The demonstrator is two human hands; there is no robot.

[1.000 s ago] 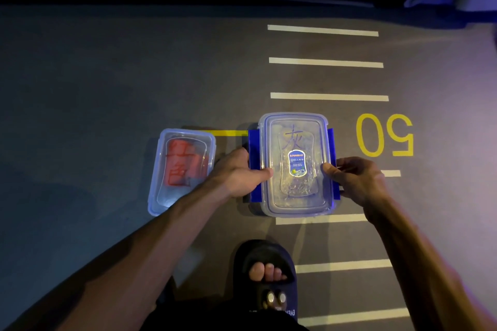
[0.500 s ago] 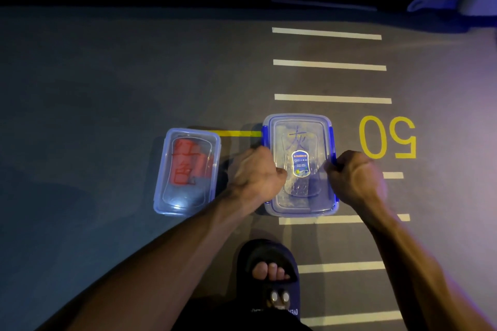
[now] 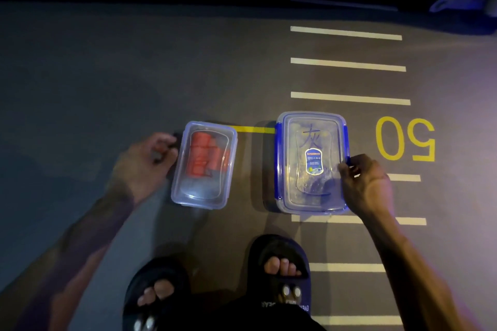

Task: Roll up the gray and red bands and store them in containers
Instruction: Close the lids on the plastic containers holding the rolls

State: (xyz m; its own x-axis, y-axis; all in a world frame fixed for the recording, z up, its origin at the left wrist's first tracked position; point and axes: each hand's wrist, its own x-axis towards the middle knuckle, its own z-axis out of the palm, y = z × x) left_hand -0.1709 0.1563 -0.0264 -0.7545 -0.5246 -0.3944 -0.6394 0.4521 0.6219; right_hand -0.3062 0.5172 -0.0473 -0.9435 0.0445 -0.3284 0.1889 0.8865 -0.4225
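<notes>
Two black slippers (image 3: 279, 271) are standing on the gray floor (image 3: 107, 75). White lines (image 3: 347, 64) and a yellow number 50 (image 3: 406, 140) are showing on it.

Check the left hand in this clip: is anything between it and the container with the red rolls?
Nothing visible. The left hand sits right beside the left long side of the smaller container holding the red rolls, with only bare floor around. Motion blur hides whether the fingers already touch it.
</notes>
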